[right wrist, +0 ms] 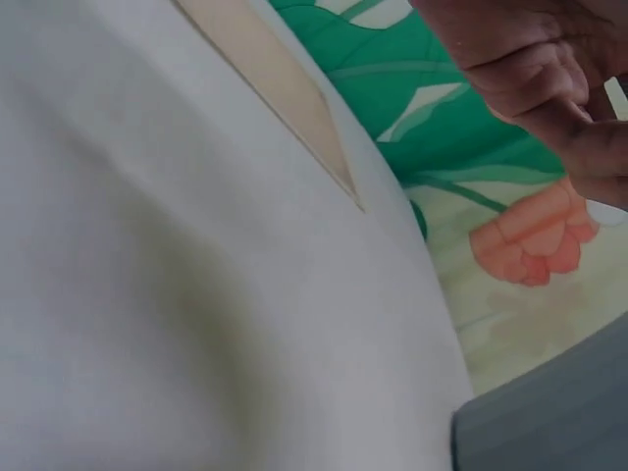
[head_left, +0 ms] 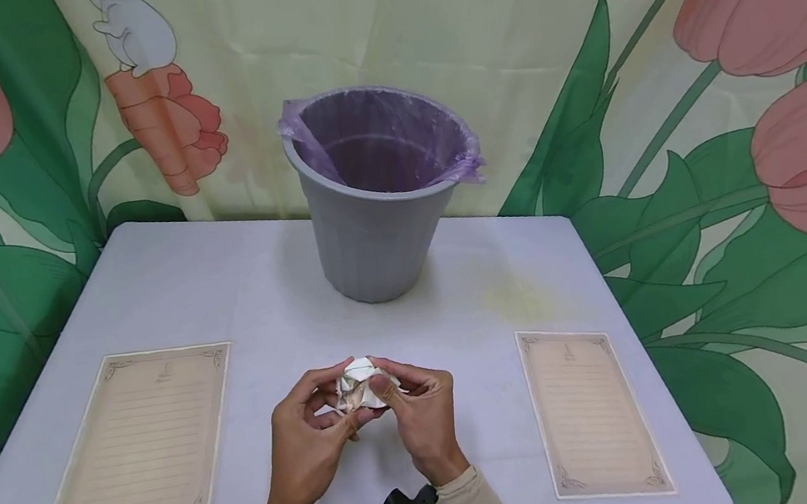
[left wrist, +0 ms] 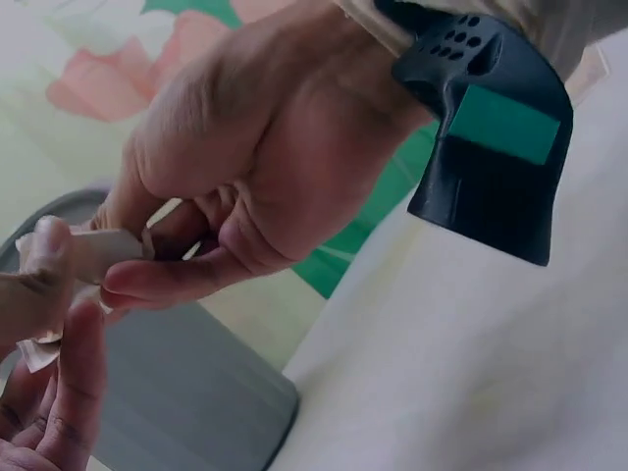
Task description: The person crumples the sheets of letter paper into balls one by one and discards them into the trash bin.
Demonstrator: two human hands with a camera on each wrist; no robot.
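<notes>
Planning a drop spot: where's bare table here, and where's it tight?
Bare: between left sheet and bin; between bin and right sheet, though stained yellowish; back left corner. Tight: front centre, where both hands hold the paper ball.

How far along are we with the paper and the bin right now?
Done: one sheet is already crumpled into a paper ball. In hand: the left hand and right hand both grip it above the table. Left: the lined bin looks empty from the head view, and two flat sheets, left sheet and right sheet, lie untouched.
</notes>
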